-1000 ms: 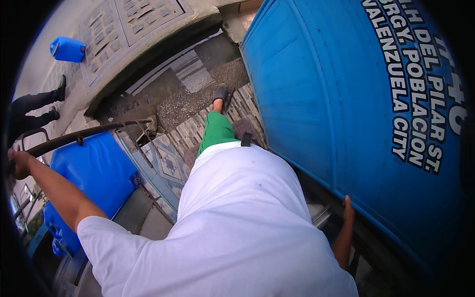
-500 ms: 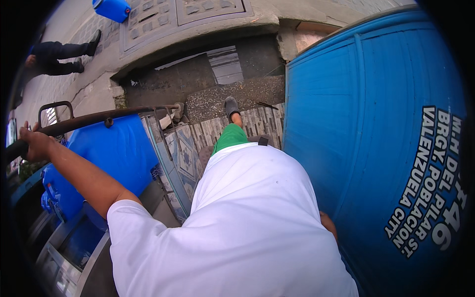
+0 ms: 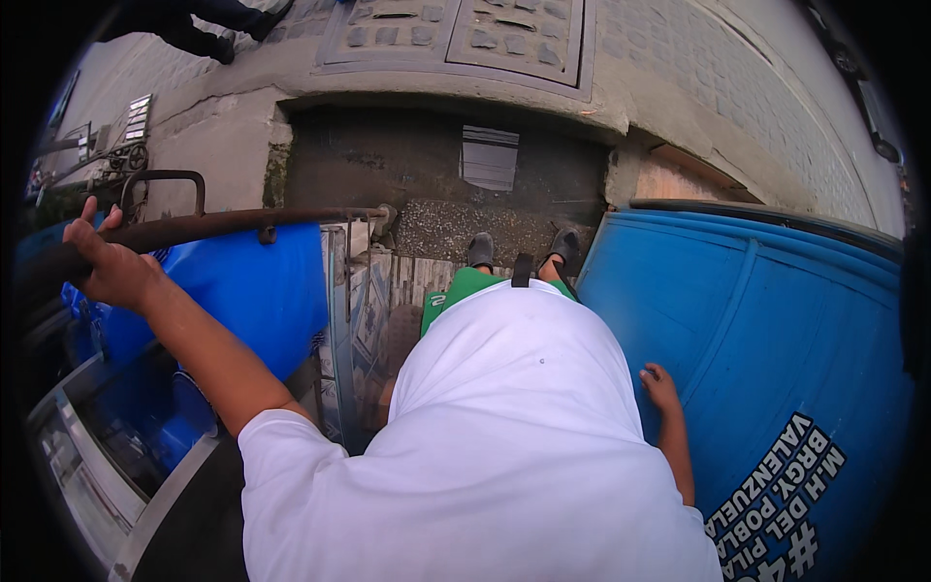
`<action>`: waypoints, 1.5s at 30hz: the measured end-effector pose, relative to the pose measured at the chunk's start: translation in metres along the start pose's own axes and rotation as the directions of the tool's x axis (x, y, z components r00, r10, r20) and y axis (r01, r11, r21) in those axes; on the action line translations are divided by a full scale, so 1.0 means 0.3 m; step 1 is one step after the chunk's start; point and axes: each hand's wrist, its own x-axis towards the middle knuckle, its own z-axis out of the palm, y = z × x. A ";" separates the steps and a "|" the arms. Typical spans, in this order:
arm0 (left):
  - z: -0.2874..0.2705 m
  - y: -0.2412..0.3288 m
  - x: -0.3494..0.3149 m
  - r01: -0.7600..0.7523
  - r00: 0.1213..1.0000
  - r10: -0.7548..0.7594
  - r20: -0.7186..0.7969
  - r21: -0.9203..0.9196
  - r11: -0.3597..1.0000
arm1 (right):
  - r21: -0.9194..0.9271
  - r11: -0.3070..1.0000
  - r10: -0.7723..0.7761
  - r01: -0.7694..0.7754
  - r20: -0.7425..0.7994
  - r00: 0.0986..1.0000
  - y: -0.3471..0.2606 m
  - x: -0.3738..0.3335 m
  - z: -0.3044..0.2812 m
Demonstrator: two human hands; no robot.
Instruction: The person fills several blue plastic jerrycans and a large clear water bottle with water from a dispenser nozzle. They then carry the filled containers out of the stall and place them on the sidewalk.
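My left hand [image 3: 112, 260] lies on a rusty brown metal pipe rail [image 3: 228, 225]; its fingers are spread and lift off the rail rather than wrap round it. Blue plastic containers [image 3: 281, 291] sit just below the rail, partly hidden by my left forearm. My right hand [image 3: 661, 386] hangs at my side in front of a blue metal gate panel [image 3: 669, 281] with white lettering. The fingers of that hand are loosely bent and apart, with nothing seen in them.
Both my feet, in dark clogs [image 3: 480, 249], stand on a tiled step [image 3: 417, 276]. Beyond it lie a pebbled strip [image 3: 446, 228] and a wet sunken floor [image 3: 378, 155]. A concrete ledge [image 3: 233, 136] borders it. Another person's dark-trousered legs [image 3: 223, 15] are at the top left.
My view has turned left to right, and my body has moved. The second clog has come into sight. My right hand now shows fully, and my left hand's fingers have lifted from the rail.
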 end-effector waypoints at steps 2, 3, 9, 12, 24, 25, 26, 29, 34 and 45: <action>-0.002 0.015 -0.011 0.122 0.992 -0.123 -0.028 -0.031 0.992 | -0.035 0.999 -0.035 0.036 0.006 0.999 -0.065 0.075 -0.071; -0.001 0.022 -0.015 0.141 0.989 -0.143 -0.041 -0.039 0.989 | -0.044 0.997 -0.055 0.055 0.015 0.998 -0.093 0.109 -0.108; 0.022 0.033 -0.015 0.166 0.982 -0.167 -0.087 -0.015 0.986 | -0.192 0.970 -0.135 0.147 0.074 0.988 -0.224 0.300 -0.263; 0.034 0.028 -0.013 0.152 0.977 -0.148 -0.152 0.019 0.988 | -0.219 0.951 -0.197 0.218 0.113 0.974 -0.288 0.409 -0.335; 0.041 0.023 -0.009 0.193 0.961 -0.173 -0.217 0.073 0.979 | -0.222 0.944 -0.226 0.245 0.109 0.968 -0.469 0.621 -0.470; 0.040 0.024 -0.010 0.205 0.958 -0.181 -0.221 0.090 0.975 | -0.263 0.940 -0.206 0.217 0.069 0.976 -0.475 0.617 -0.477; 0.041 0.027 -0.012 0.201 0.958 -0.184 -0.219 0.060 0.978 | -0.257 0.935 -0.231 0.246 0.088 0.969 -0.480 0.609 -0.482; 0.045 0.038 -0.020 0.193 0.961 -0.182 -0.208 0.037 0.980 | -0.288 0.926 -0.233 0.245 0.074 0.970 -0.510 0.568 -0.475; 0.042 0.032 -0.030 0.117 0.979 -0.121 -0.164 -0.034 0.993 | -0.418 0.893 -0.167 0.167 0.038 0.985 -0.623 0.482 -0.403; -0.022 -0.024 -0.007 0.045 0.999 -0.046 -0.006 -0.153 0.987 | -0.599 0.670 -0.446 0.437 0.146 0.883 -1.092 0.427 -0.288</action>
